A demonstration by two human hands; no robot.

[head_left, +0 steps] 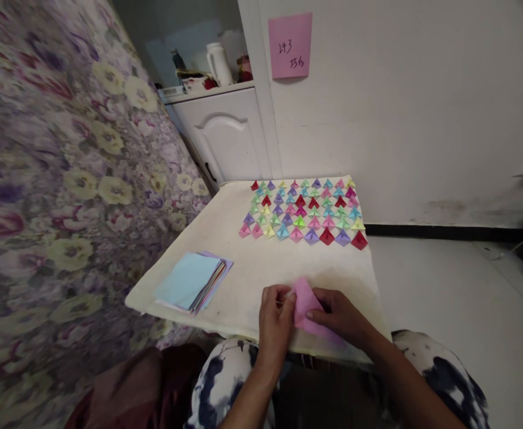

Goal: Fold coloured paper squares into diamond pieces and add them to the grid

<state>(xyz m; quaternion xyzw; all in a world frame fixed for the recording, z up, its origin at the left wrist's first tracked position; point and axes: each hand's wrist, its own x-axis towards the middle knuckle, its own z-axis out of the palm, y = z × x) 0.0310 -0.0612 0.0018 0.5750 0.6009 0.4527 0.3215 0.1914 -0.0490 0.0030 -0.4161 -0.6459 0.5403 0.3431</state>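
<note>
A sheet of pink paper (305, 304) is between my two hands, near the front edge of the table (239, 262). My left hand (276, 310) pinches its left side, thumb over curled fingers. On the right side my right hand (336, 314) grips the paper, with the thumb on top and the fingers partly hidden behind it. The paper looks bent or partly folded; its lower part is blurred. Beyond the hands, several rows of small folded paper pieces (314, 221) in many colours lie on the table. A stack of coloured paper (190, 280), light blue on top, lies at the left.
A floral curtain (74, 179) hangs along the left side. Behind the table stand a white cabinet (230, 134) and a wall with a pink note (290, 46). A white jug (219, 64) is on the cabinet shelf. My knees (226, 381) are below the table's front edge.
</note>
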